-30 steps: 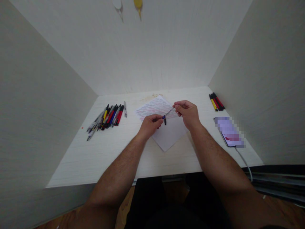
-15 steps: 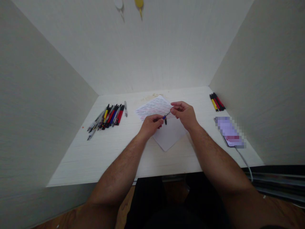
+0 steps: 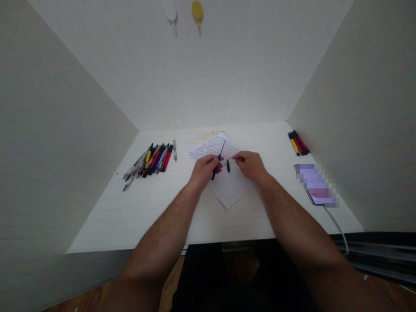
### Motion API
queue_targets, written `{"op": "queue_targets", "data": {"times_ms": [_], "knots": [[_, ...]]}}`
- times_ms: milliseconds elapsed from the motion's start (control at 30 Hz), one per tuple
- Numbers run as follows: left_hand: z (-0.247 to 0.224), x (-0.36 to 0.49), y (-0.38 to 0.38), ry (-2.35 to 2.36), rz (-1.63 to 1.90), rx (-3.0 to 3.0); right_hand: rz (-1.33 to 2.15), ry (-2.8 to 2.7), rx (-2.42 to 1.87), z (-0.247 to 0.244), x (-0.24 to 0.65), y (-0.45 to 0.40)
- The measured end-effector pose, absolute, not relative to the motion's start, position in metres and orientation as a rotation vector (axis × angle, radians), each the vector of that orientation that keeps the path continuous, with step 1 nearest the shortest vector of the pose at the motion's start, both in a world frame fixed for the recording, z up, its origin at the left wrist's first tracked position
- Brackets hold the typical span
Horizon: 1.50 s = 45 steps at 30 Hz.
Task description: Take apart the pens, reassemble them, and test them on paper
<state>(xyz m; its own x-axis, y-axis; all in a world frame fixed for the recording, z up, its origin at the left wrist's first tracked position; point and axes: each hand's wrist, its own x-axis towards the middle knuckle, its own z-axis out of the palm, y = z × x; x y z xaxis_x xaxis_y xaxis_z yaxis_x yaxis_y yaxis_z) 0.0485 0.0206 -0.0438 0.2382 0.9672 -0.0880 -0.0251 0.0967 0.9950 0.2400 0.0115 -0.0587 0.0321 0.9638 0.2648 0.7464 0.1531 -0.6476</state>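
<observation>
Between the thumb and fingers of my left hand (image 3: 207, 168) is a blue pen body (image 3: 215, 170), tilted, with a thin dark refill sticking up from its top end. My right hand (image 3: 251, 163) is pinched at the fingertips over the paper; a small thin thing seems to be at them, too small to name. A short black pen part (image 3: 228, 165) lies between the hands on a white sheet (image 3: 227, 195). The upper part of the paper (image 3: 208, 147) is covered in scribbled lines.
A pile of red, blue, yellow and clear pens (image 3: 151, 160) lies at the left, a clear pen (image 3: 175, 150) beside it. At the right are several red and yellow pens (image 3: 298, 143) and a phone (image 3: 315, 184) with a cable (image 3: 338, 225). Walls enclose the table.
My right hand has come away from the pen's tip and lowered. The blue pen in my left hand has turned more upright, its refill now pointing up and away.
</observation>
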Motion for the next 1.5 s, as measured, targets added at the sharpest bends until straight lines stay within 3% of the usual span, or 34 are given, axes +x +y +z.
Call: {"op": "queue_targets", "data": {"times_ms": [233,700,1000,1500], "knots": [[-0.046,0.049,0.023,1.063,1.012,1.173,0.353,-2.150,-1.608,-0.058,0.236,0.006],[-0.041,0.052,0.021,1.074,0.995,1.157,0.302,-1.764,-2.065,-0.058,0.239,0.008],[-0.045,0.050,0.021,1.051,0.997,1.153,1.095,-0.937,-1.195,-0.047,0.241,0.015],[-0.042,0.051,0.013,0.996,0.856,1.218,1.165,-0.868,-1.024,-0.034,0.243,0.009]]}}
